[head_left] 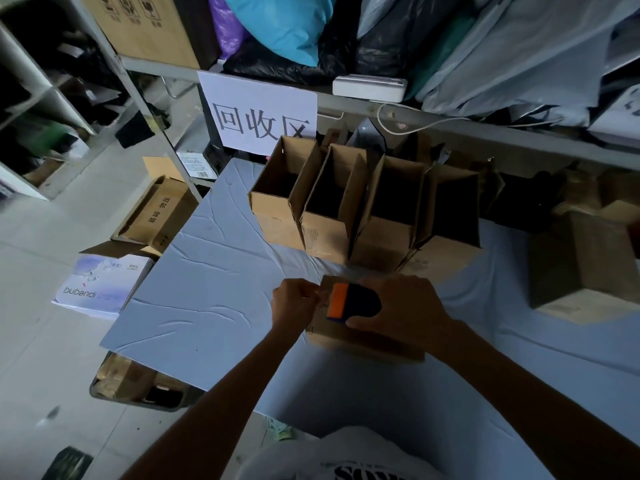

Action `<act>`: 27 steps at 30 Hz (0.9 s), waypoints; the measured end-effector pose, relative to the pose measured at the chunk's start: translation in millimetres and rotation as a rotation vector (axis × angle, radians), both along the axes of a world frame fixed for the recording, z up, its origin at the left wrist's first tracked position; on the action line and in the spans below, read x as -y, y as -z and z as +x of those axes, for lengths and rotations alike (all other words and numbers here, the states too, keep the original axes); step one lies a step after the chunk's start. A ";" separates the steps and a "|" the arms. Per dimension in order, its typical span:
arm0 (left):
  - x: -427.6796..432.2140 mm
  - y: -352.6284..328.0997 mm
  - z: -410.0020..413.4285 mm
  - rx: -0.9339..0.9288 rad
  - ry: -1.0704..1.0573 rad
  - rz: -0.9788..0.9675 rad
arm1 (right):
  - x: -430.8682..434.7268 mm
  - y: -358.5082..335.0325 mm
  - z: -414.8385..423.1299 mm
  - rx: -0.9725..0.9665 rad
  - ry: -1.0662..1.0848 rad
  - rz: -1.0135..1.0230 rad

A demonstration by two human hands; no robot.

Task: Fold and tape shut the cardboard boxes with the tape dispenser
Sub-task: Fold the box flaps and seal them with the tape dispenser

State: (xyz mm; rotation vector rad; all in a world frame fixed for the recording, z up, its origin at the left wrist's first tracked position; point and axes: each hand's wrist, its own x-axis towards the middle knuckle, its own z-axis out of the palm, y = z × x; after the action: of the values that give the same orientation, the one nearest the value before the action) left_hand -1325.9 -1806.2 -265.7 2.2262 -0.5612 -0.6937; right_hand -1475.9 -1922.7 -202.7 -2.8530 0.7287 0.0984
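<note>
Tape dispenser point(353, 303) sits on top of the small cardboard box point(346, 336), just on the near side of the row of open boxes point(332, 209). Right hand point(405, 306) is wrapped around it, and left hand point(294, 299) pinches what looks like the tape end point(320, 293) at the box's left edge. The orange nose points left, long axis running along the row. If that pinch slips, I reckon the tape snaps back or lands crooked. A light box could skid too.

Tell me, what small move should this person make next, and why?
Probably draw the tape dispenser rightward across the box top: the right hand grips it there, while the left hand seems to pinch the tape end at the box's left edge.
</note>
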 end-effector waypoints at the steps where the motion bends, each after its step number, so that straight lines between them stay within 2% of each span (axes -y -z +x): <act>1: 1.1 0.0 -1.6 0.034 0.009 0.009 | -0.9 -0.5 1.0 -0.004 -0.003 -0.003; 6: 2.3 2.5 -8.9 0.110 0.008 0.023 | 4.7 -5.4 -7.5 -0.103 0.017 0.022; 13: 12.9 0.2 -0.7 0.144 0.072 0.070 | 37.2 -5.7 -74.7 -0.255 0.207 0.143; 20: 9.7 -2.3 0.8 0.177 0.061 0.061 | 41.5 1.8 -66.7 -0.233 0.204 0.176; 27: -11.8 -17.3 73.4 0.184 0.006 0.129 | 9.4 11.4 -0.3 -0.061 0.136 0.237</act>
State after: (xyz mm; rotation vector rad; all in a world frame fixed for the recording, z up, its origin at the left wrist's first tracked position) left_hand -1252.5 -1794.4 -248.4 2.4260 -0.6296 -0.5453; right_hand -1476.1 -1932.2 -214.0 -2.5786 0.8587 0.2357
